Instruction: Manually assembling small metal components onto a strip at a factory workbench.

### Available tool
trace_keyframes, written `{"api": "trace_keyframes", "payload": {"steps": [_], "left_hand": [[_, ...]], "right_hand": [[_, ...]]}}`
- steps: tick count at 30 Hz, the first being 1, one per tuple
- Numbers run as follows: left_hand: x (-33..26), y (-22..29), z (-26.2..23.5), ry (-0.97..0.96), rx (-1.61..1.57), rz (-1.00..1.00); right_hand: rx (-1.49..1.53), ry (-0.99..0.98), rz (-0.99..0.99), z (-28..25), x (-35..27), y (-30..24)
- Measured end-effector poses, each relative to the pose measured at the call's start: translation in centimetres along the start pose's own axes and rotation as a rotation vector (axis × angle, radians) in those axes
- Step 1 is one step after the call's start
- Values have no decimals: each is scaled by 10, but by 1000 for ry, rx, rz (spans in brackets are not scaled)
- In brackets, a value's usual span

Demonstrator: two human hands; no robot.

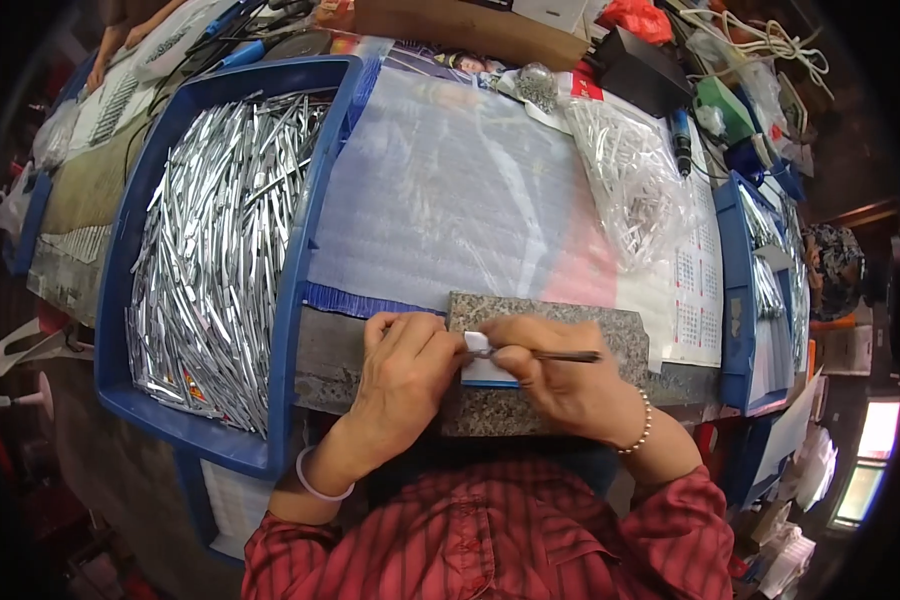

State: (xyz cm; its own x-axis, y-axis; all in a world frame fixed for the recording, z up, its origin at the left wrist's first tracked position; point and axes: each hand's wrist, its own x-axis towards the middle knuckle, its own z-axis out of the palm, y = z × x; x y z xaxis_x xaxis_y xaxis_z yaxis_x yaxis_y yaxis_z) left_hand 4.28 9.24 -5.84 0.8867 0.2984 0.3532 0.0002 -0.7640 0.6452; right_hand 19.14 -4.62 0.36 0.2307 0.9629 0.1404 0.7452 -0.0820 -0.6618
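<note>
My right hand (pixel 560 375) is closed on a slim dark metal stick (pixel 575 356), whose free end points right. Its fingertips meet those of my left hand (pixel 405 375) over a speckled stone block (pixel 610 330). My left hand is closed in a pinch, and what it holds is hidden by the fingers. Between the fingertips a small white piece (pixel 477 341) shows, with a white pad with a blue edge (pixel 488 378) just below it on the stone.
A large blue bin (pixel 308 235) full of slim silver metal strips (pixel 215 240) stands at left. A translucent sheet (pixel 450 190) covers the table's middle. Farther right lie a clear bag of thin pieces (pixel 635 190) and a smaller blue bin (pixel 738 340). Another person's hand (pixel 97 75) is far left.
</note>
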Motion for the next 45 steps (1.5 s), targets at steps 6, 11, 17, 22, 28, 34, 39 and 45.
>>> {"api": "trace_keyframes", "payload": {"steps": [6,11,17,22,28,34,39,45], "left_hand": [[-5,-4,-2,38,27,49],[-2,-3,1,8,66,56],[-3,4,1,24,123,49],[-16,24,-12,64,190,73],[-31,64,-29,47,118,66],[-49,83,-26,14,112,32],[-57,82,-21,-16,88,13],[-64,85,-22,-15,57,-8]], "right_hand": [[246,418,123,-27,-42,-16],[118,238,297,-20,-51,8],[139,480,88,-40,-88,-5],[775,575,374,-10,-120,-19],[1097,449,455,14,-125,7],[1305,383,472,22,-126,2],[1243,334,576,24,-133,-5],[1157,345,565,30,-139,-9]]}}
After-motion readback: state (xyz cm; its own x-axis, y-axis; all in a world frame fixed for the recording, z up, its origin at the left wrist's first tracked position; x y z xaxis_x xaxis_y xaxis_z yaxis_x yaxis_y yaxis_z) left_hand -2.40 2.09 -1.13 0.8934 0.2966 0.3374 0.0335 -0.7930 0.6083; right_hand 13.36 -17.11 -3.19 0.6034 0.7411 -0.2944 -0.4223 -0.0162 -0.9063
